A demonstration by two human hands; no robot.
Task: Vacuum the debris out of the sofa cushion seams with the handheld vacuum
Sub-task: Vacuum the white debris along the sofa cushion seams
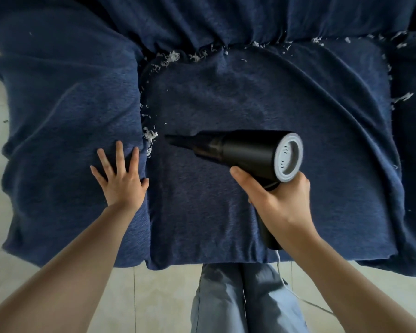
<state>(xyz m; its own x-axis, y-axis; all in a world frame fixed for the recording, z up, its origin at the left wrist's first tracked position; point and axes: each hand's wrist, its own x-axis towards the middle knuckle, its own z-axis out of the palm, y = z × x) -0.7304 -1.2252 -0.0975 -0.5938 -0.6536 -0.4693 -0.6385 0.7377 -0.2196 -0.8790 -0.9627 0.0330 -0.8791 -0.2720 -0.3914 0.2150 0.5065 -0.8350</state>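
The right hand curls round the handle of the black handheld vacuum, whose narrow nozzle hangs just beside a clump of white debris in the left seam. The left hand lies flat, fingers spread, on the left sofa cushion. More white bits line the back seam of the middle cushion.

I see a navy, napped cloth sofa cover, soft and matt. The black handheld vacuum looks smooth matt plastic; its grey end cap too.
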